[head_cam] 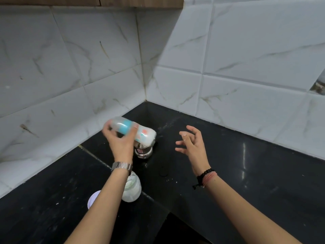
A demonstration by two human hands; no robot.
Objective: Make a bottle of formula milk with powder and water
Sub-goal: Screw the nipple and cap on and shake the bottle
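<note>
The left hand point(121, 140) is raised above the black tabletop point(246, 164), forearm reaching up from the bottom edge, a metal watch point(121, 166) on the wrist. Its fingers and thumb curl round a baby bottle point(131, 131) and grasp it near the teal collar. The bottle lies almost on its side in the air, blurred, its capped end toward 10 o'clock and its base toward 4 o'clock.

Just beneath the bottle's base, at 5 o'clock from it, a small steel cup point(143, 150) stands on the tabletop.

The right hand point(191, 143) hovers at 3 o'clock from the bottle, apart from it, released, fingers spread and loosely bent, holding nothing. Beaded and thread bracelets point(205, 178) circle its wrist.

At 6 o'clock from the left wrist, a glass jar point(133, 189) of white powder stands partly behind the forearm, a pale round lid point(93, 199) just beside it at 8 o'clock.
</note>
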